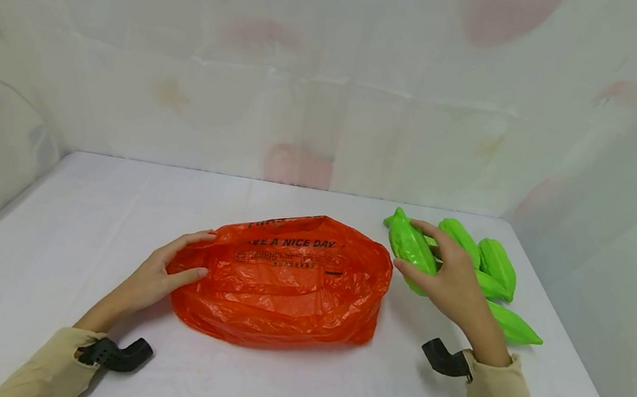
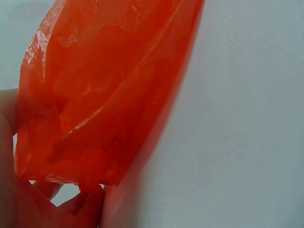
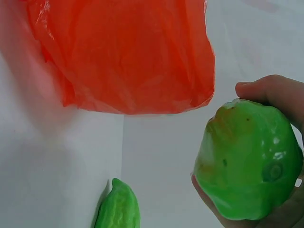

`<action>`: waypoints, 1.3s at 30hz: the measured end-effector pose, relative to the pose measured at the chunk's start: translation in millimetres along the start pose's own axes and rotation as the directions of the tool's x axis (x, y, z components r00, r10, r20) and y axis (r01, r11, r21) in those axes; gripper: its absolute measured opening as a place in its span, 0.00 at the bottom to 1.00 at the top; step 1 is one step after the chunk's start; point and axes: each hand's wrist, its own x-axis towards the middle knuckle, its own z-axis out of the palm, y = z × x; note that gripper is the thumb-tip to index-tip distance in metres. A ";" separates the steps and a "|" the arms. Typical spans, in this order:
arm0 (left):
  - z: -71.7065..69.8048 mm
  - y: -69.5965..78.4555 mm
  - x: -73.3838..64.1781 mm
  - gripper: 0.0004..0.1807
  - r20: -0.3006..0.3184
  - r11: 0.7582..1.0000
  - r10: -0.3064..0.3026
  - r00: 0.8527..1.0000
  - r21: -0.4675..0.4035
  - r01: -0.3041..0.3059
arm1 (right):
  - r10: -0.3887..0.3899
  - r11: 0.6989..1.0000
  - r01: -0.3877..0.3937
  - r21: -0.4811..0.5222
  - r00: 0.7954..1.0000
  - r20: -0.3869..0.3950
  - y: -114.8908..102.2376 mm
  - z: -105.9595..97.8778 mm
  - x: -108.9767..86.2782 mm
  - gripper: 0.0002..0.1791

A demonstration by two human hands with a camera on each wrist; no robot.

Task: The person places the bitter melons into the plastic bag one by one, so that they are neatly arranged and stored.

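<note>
A red plastic bag (image 1: 274, 329) with black print lies on the table, its mouth spread toward me. My left hand (image 1: 161, 274) holds the bag's left edge, thumb and fingers bent around the plastic. In the left wrist view, fingers (image 2: 88, 206) gather the bag's lower end. My right hand (image 1: 451, 277) grips a shiny bright green gourd (image 1: 410, 243), ridged and pointed at one end, just beyond the bag's right rim. Seen from the right wrist, that gourd (image 3: 247, 161) shows its blunt, lumpy end, with the thumb and fingers wrapped about its sides.
Several similar green gourds lie on the right of the white table, such as one (image 1: 497, 263) at the back and one (image 1: 516, 324) nearer, partly behind my right arm. White cloth (image 1: 389, 140) with faded pink patches hangs behind the table and along both sides.
</note>
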 end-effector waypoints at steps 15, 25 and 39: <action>-0.3 -0.2 -0.2 0.29 -0.001 1.000 0.004 1.000 0.002 -0.004 | 0.038 0.988 -0.048 0.146 0.997 0.067 -25.7 2.5 -6.7 0.35; -0.1 -0.4 0.0 0.29 0.006 1.000 0.004 1.000 -0.001 -0.004 | -0.006 0.979 -0.019 0.202 0.992 0.124 -46.0 14.6 -11.0 0.37; -0.3 1.6 -0.3 0.29 0.006 1.000 0.002 1.000 0.003 -0.002 | -0.035 0.964 -0.007 0.265 0.988 0.151 -70.0 38.3 -2.7 0.35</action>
